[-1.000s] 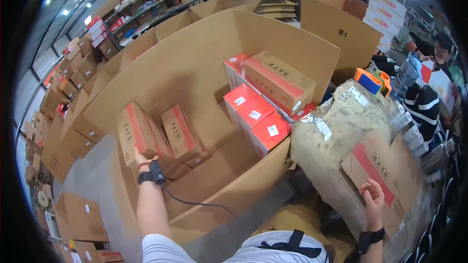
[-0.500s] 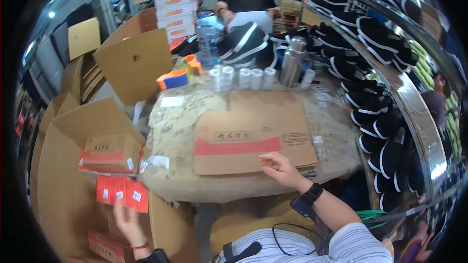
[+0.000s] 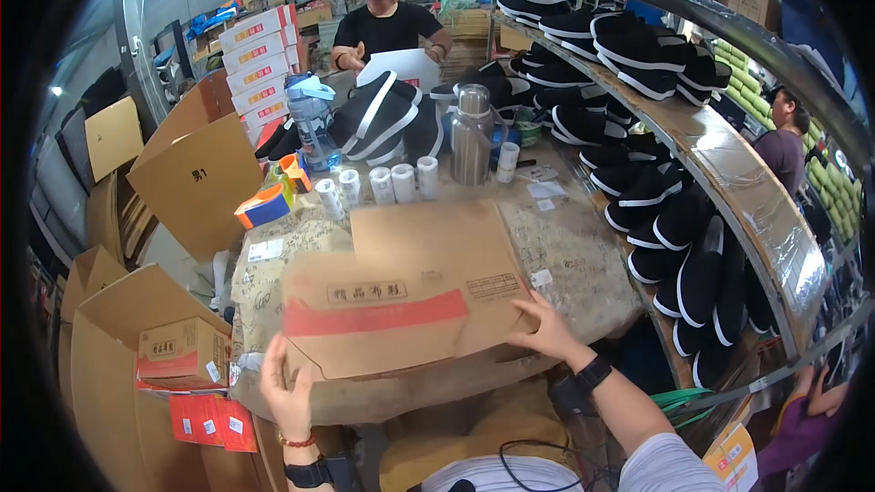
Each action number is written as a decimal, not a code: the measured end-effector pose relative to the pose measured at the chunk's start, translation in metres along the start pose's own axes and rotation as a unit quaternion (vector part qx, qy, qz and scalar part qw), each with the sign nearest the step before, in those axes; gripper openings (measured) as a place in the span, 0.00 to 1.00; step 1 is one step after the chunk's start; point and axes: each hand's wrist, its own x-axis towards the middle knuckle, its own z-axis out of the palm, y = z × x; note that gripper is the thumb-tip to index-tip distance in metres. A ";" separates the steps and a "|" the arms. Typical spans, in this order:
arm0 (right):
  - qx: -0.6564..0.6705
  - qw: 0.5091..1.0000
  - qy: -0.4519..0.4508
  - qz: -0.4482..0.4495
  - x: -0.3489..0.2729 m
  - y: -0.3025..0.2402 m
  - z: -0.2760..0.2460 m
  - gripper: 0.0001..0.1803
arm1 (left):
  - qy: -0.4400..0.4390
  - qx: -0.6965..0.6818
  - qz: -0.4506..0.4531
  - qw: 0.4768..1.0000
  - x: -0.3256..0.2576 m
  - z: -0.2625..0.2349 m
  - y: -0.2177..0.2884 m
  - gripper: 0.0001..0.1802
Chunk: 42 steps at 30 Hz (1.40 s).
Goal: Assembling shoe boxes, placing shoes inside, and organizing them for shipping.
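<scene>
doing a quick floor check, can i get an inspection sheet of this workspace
surface: round table under a patterned cloth
job's things: flattened cardboard box with a red stripe, lying flat on the table
clutter: steel flask, row of white rolls, tape dispenser, water jug, black shoes
hands: left hand at the box's near-left edge; right hand on its near-right corner
cables: black cable by the person's lap
surroundings: shoe racks right, open cartons left, a person opposite
</scene>
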 end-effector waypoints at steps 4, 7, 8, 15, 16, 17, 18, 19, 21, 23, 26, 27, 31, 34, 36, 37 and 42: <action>0.046 0.998 -0.035 0.020 0.006 -0.015 0.007 0.59 | 0.138 0.147 0.380 0.903 0.014 0.050 0.019 0.38; -0.030 0.999 -0.036 0.016 0.000 -0.036 0.003 0.63 | 0.226 0.147 0.371 0.889 0.027 0.076 0.018 0.28; 0.078 0.996 -0.032 -0.019 0.002 -0.031 -0.010 0.60 | 0.231 0.144 0.375 0.886 0.031 0.078 0.026 0.28; 0.407 0.913 -0.005 -0.023 -0.015 -0.114 -0.121 0.41 | -0.158 -0.090 0.107 0.978 0.088 0.058 0.070 0.43; 0.423 0.906 -0.006 -0.029 -0.015 -0.126 -0.121 0.39 | -0.163 -0.126 0.004 0.978 0.102 0.044 0.051 0.39; 0.152 0.966 0.120 -0.169 -0.015 -0.146 -0.114 0.36 | -0.162 -0.125 0.002 0.979 0.118 0.033 0.024 0.39; -0.130 0.919 0.230 -0.293 -0.012 -0.174 -0.099 0.35 | -0.137 -0.139 -0.064 0.979 0.131 0.020 -0.005 0.37; -0.202 0.882 0.240 -0.351 -0.015 -0.198 -0.096 0.31 | -0.116 -0.161 -0.131 0.971 0.138 0.020 -0.021 0.35; -0.157 0.883 0.224 -0.382 0.023 -0.188 -0.062 0.22 | -0.140 -0.129 -0.114 0.975 0.137 0.043 0.003 0.33; -0.069 0.940 0.116 -0.312 0.079 -0.152 -0.026 0.15 | -0.156 -0.089 -0.096 0.979 0.128 0.050 0.008 0.30; -0.066 0.978 -0.005 -0.198 0.111 -0.150 -0.003 0.08 | -0.066 0.041 -0.129 0.989 0.120 0.066 0.022 0.44; -0.066 0.979 0.001 -0.191 0.110 -0.153 0.005 0.08 | -0.075 0.041 -0.127 0.988 0.113 0.072 0.032 0.44; 0.031 0.890 0.181 -0.417 0.094 -0.154 -0.014 0.10 | -0.065 0.347 0.076 0.933 0.104 0.080 0.031 0.57; -0.084 0.837 0.341 -0.420 0.101 -0.127 -0.074 0.08 | -0.043 0.288 0.071 0.954 0.104 0.084 0.025 0.52; 0.359 0.856 0.366 -0.073 0.119 -0.088 -0.079 0.22 | -0.031 0.227 0.095 0.969 0.101 0.089 0.015 0.44; 0.361 0.853 0.369 -0.071 0.117 -0.087 -0.066 0.22 | -0.007 0.176 0.115 0.978 0.101 0.084 0.011 0.37; 0.061 0.972 0.047 -0.222 0.108 -0.094 -0.045 0.38 | -0.099 0.252 0.117 0.955 0.097 0.052 -0.003 0.36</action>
